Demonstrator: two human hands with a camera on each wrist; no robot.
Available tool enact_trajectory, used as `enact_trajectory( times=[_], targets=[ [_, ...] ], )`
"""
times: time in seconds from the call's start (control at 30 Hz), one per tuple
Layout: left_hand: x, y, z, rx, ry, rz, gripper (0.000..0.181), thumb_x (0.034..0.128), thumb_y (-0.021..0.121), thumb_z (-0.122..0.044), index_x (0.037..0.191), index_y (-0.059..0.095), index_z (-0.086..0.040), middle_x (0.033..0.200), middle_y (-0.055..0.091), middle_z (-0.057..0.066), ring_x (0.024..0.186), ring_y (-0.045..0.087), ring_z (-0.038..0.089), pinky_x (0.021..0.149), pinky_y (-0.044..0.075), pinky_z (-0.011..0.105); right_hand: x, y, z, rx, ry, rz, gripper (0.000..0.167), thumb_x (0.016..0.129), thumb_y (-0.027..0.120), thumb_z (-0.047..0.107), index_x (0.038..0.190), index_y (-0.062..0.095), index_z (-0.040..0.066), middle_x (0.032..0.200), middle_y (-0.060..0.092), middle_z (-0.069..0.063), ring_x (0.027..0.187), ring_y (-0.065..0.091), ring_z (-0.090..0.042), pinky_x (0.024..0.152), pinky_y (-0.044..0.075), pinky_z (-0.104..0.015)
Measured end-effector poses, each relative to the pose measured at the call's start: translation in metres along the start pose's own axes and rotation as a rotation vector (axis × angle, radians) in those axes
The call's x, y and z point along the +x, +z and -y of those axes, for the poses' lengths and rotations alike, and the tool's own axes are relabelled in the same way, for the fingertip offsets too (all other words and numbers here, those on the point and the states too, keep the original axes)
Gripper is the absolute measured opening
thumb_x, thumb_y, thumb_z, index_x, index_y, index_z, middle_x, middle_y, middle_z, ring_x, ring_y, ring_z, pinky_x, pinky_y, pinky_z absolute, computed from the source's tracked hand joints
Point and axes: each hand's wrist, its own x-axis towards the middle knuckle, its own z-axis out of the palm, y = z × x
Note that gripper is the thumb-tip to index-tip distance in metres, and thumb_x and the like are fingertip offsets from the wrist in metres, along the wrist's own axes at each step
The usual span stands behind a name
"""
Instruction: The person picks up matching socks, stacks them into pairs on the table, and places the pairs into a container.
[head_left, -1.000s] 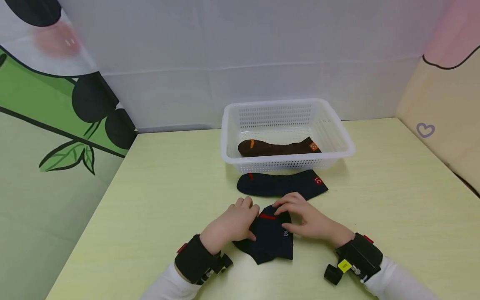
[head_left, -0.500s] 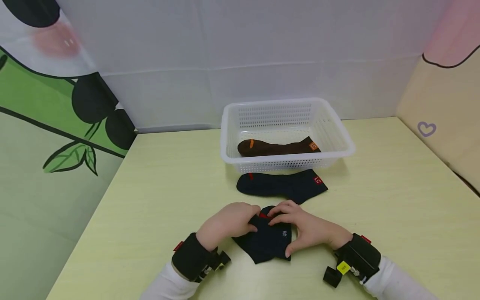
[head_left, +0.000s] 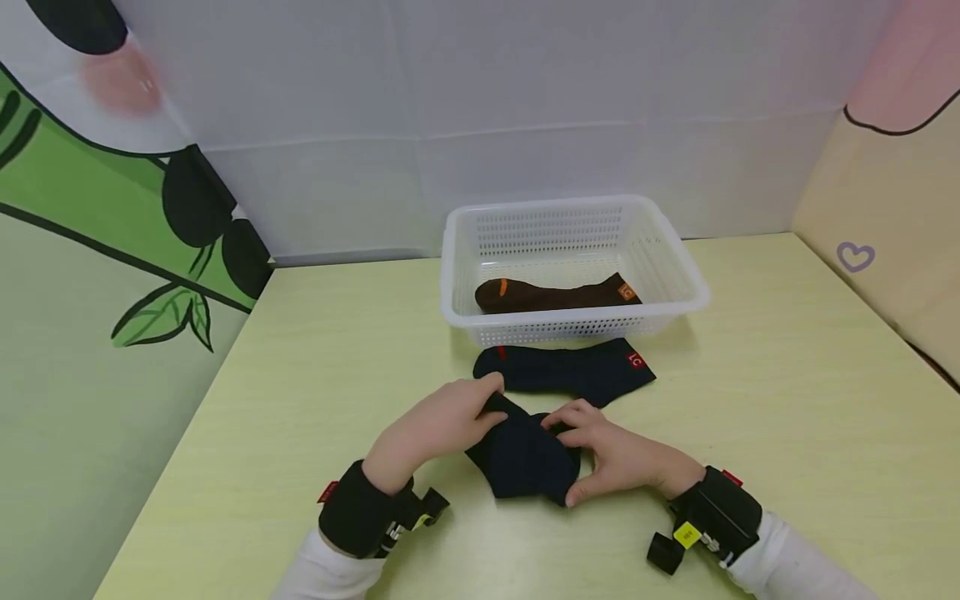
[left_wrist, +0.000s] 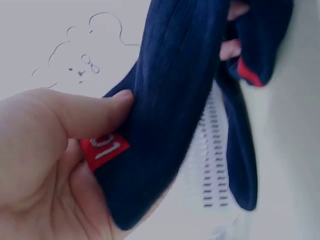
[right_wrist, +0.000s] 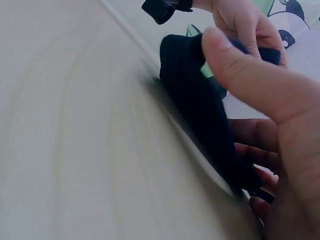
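Note:
A dark navy sock (head_left: 521, 462) is being folded over itself on the near middle of the table. My left hand (head_left: 431, 423) pinches its cuff end between thumb and fingers, lifted off the table; a red label (left_wrist: 104, 152) beside the thumb shows in the left wrist view. On the sock's right side, my right hand (head_left: 621, 454) grips the folded part, thumb near the lower edge and fingers at the upper edge. In the right wrist view the fingers lie partly behind the sock (right_wrist: 200, 110). A matching navy sock (head_left: 551, 368) with a red label lies flat just beyond.
Behind the socks stands a white perforated basket (head_left: 573, 328) holding a brown sock (head_left: 558, 297) with orange marks. The pale wooden table (head_left: 322, 350) meets a grey cloth backdrop (head_left: 345, 200) at its far edge.
My left hand has picked up the sock's left end and drawn it up and over, covering the red stripe and white lettering. My right hand has closed round the sock's right side.

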Motion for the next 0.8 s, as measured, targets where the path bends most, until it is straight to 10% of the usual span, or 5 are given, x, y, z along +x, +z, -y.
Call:
enact_trajectory(
  times=[0.43, 0.6, 0.8],
  targets=[
    [-0.017, -0.031, 0.005, -0.072, -0.143, -0.148, 0.014, 0.0962, 0.054, -0.016, 0.097, 0.046, -0.005, 0.061, 0.040, 0.000, 0.054, 0.043, 0.014, 0.054, 0.036, 0.026, 0.001, 0.001, 0.002, -0.074, 0.046, -0.035, 0.033, 0.077, 0.078, 0.032, 0.097, 0.060, 0.014, 0.106, 0.054, 0.004, 0.097, 0.037, -0.010, 0.083, 0.036, -0.030],
    [-0.024, -0.040, 0.007, -0.044, -0.155, -0.141, 0.013, 0.0949, 0.055, -0.016, 0.091, 0.046, -0.007, 0.063, 0.039, 0.000, 0.056, 0.043, 0.014, 0.055, 0.036, 0.026, 0.001, -0.002, 0.003, 0.035, 0.124, -0.025, 0.024, 0.090, 0.065, 0.025, 0.109, 0.058, 0.013, 0.094, 0.054, 0.008, 0.088, 0.043, -0.006, 0.077, 0.039, -0.024],
    [-0.028, -0.044, 0.011, 0.032, -0.225, -0.059, 0.011, 0.0920, 0.058, -0.011, 0.087, 0.049, -0.005, 0.066, 0.044, 0.002, 0.062, 0.045, 0.017, 0.059, 0.036, 0.028, 0.002, -0.001, 0.001, -0.048, 0.068, -0.081, 0.014, 0.083, 0.070, 0.007, 0.087, 0.059, 0.015, 0.079, 0.052, 0.008, 0.068, 0.042, -0.002, 0.063, 0.041, -0.017]
  ],
)
